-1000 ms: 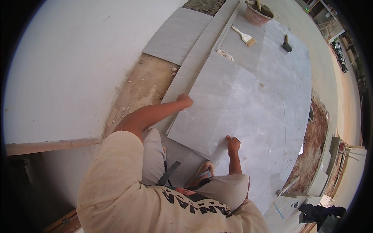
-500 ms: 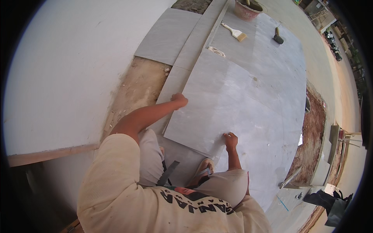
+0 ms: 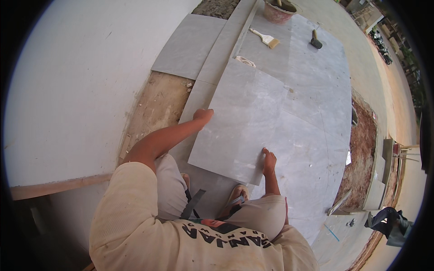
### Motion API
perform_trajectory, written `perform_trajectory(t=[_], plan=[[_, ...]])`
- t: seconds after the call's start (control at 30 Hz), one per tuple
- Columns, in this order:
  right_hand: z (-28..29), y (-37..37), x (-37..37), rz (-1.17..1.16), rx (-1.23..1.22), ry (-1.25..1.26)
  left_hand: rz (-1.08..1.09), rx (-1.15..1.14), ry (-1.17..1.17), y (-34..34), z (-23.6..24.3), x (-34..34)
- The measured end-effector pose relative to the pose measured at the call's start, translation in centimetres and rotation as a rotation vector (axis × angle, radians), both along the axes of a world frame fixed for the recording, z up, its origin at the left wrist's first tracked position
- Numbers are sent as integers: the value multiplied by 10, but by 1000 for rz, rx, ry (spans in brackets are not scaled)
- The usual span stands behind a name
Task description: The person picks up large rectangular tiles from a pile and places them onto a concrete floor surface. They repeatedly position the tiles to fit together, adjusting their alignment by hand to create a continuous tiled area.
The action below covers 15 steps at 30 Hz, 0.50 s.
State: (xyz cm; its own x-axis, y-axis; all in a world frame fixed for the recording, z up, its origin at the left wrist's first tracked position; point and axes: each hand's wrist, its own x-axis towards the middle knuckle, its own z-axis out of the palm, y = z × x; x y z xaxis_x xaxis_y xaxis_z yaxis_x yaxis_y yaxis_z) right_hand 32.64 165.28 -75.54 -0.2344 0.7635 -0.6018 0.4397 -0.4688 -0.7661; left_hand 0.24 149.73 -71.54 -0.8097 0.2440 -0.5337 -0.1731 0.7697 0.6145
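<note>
White wall at left, bare earth strip along its foot, a loose grey tile (image 3: 190, 45) at the far end of the strip; just right of the earth, the left hand (image 3: 204, 115) has its fingers curled closed on the left edge of a large grey floor tile (image 3: 239, 124), mid-scene over the grey flooring, ahead of the feet. Farther off, a flat paintbrush (image 3: 266, 38); nearer, the right hand (image 3: 269, 161) at the tile's right edge, fingers bent, cannot tell whether gripping. Far right, a black-headed mallet (image 3: 316, 42).
</note>
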Motion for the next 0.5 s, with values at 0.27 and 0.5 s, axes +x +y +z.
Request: perform_trajectory(t=[0.27,0.5], plan=[[39,2,-5,-16,133,54,89,156,102,4,14,3],[73,2,6,-60,276,97,110,374,159,1,55,20]])
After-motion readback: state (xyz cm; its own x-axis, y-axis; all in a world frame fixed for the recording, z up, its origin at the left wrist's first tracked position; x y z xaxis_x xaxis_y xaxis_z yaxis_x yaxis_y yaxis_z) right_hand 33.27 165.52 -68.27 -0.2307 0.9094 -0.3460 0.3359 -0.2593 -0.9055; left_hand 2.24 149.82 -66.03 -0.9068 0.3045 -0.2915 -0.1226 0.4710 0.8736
